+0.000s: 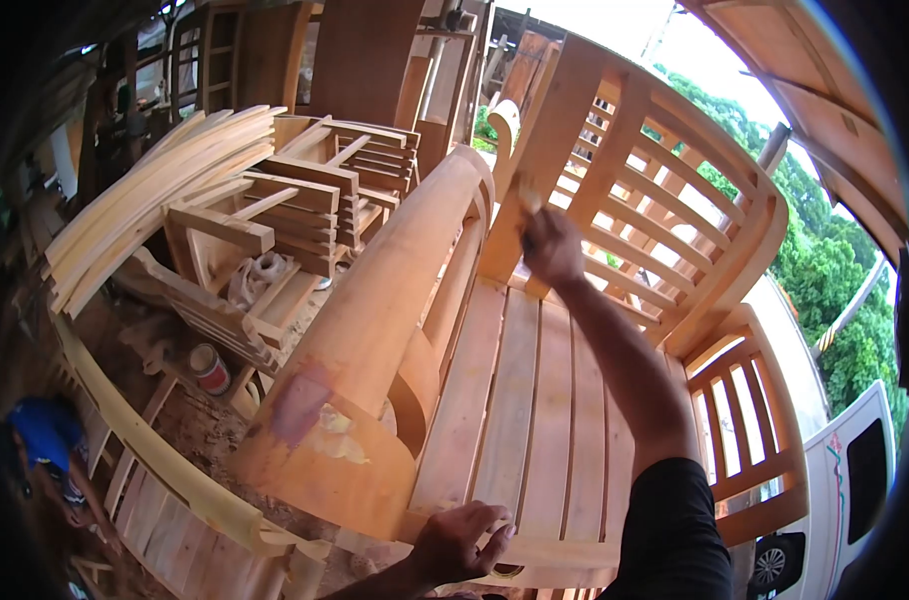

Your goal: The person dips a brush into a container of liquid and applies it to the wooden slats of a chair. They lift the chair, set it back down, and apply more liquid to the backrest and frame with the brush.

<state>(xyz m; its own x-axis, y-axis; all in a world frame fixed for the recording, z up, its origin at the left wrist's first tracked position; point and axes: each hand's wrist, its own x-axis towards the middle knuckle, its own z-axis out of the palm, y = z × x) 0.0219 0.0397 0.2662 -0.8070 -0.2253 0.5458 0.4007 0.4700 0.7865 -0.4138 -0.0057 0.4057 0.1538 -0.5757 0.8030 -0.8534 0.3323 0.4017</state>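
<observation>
My right hand point(553, 248) is closed around a blurred paintbrush point(528, 195), its pale end up against the wide upright board of the backrest. The slatted wooden backrest point(665, 190) belongs to a large bench with a plank seat point(545, 400). By the bench's front rail, my left hand point(460, 545) has its fingers curled; what they hold, if anything, I cannot make out. A small round rim point(507, 570) shows just below that hand. The broad curved armrest point(375, 290) rises to the left, with a darker purplish patch and a pale patch on its lower end.
At the left are stacked wooden frames point(275, 215), long curved strips point(165, 195) and a tin can point(210, 370). A person in a blue shirt point(50, 430) bends down at the far left. Another slatted side point(750, 430) and a white vehicle point(845, 490) are at the right.
</observation>
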